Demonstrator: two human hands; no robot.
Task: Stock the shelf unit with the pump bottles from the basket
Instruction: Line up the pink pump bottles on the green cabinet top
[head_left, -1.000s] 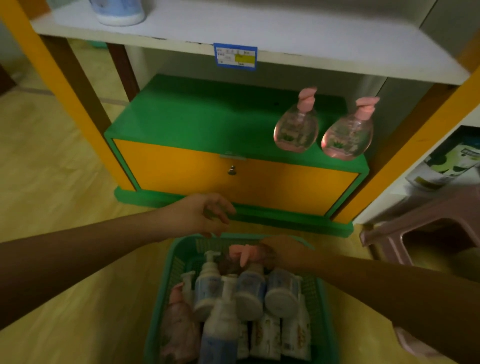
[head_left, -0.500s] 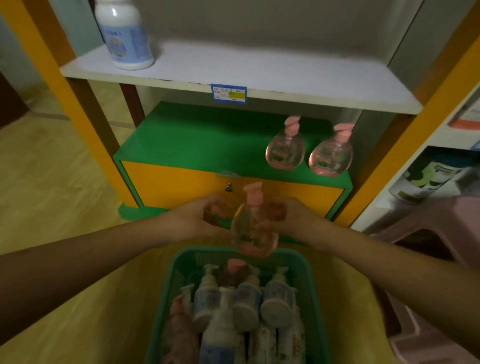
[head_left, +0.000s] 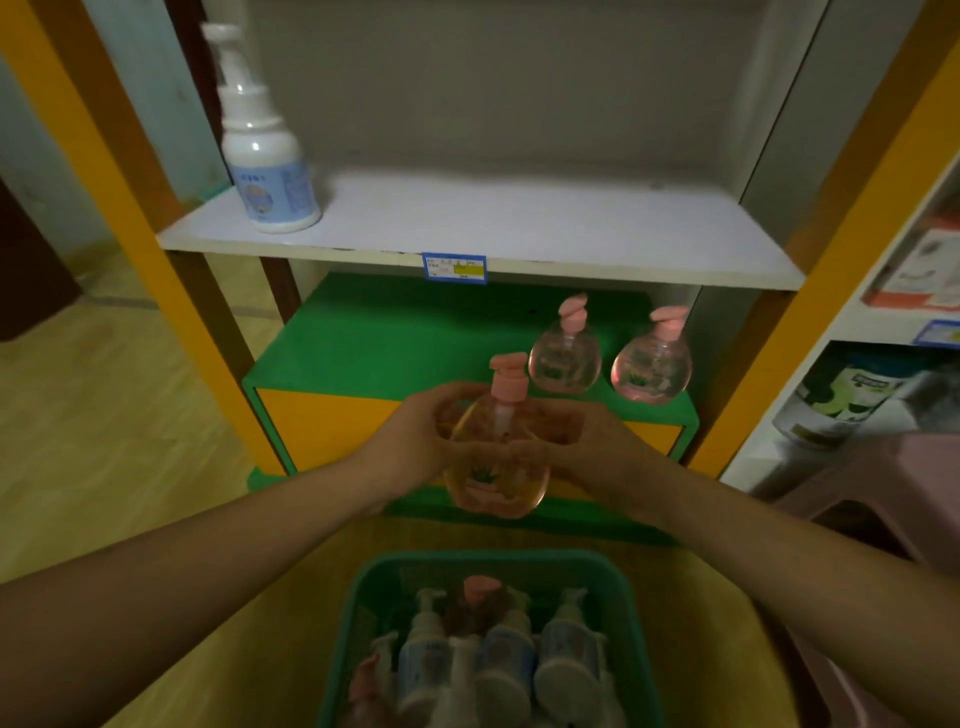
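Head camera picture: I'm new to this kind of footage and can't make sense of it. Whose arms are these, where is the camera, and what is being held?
There is no machine here. The camera sits on a person's head and looks forward and down, so the two bare arms reaching in from below are their own. The left hand and right hand together hold one clear pink pump bottle upright in front of a shelf unit. Two matching pink bottles already stand on the green cabinet top. On the white shelf above stands a white bottle with a blue label. On the floor below is a green basket with more pump bottles.
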